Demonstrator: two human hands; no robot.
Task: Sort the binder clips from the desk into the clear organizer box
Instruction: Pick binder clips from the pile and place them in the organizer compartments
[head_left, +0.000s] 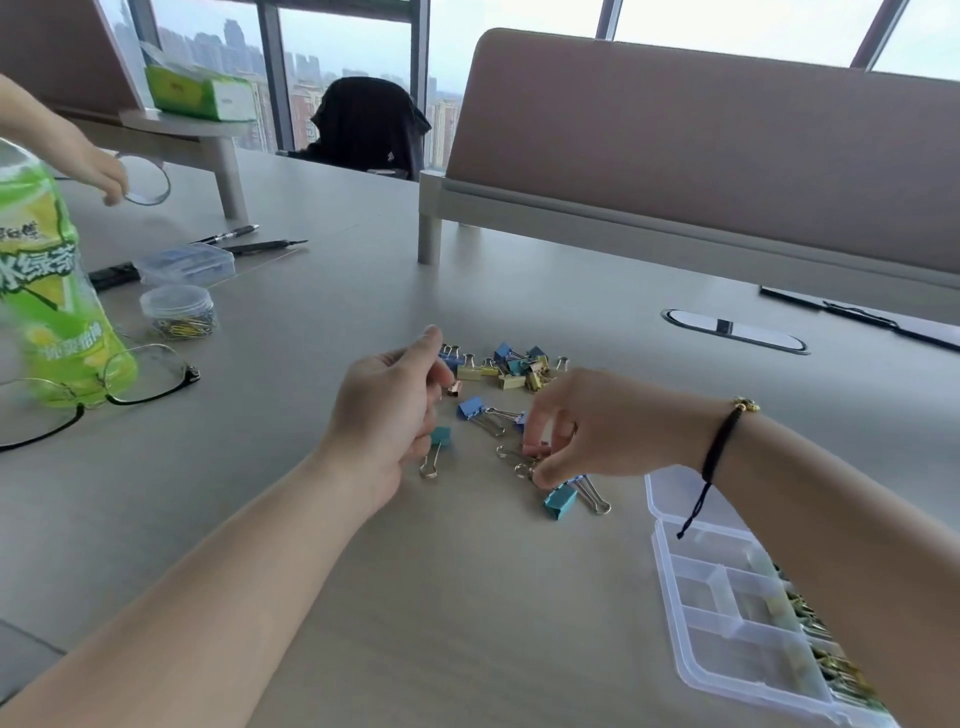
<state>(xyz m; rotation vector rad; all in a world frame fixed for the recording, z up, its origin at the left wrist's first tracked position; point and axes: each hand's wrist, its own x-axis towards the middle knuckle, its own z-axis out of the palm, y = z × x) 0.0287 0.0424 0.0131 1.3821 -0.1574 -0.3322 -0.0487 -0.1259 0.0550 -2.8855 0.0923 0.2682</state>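
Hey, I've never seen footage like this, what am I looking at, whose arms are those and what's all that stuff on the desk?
There is no machine here: one camera worn on a person's head looks down at their own two bare hands. The left hand holds a teal binder clip and seems to pinch a small rose-gold clip. The right hand pinches a pink clip. More colourful binder clips lie loose on the grey desk. The clear organizer box sits open at the right, some clips already inside. At the left stand a green bottle and glasses.
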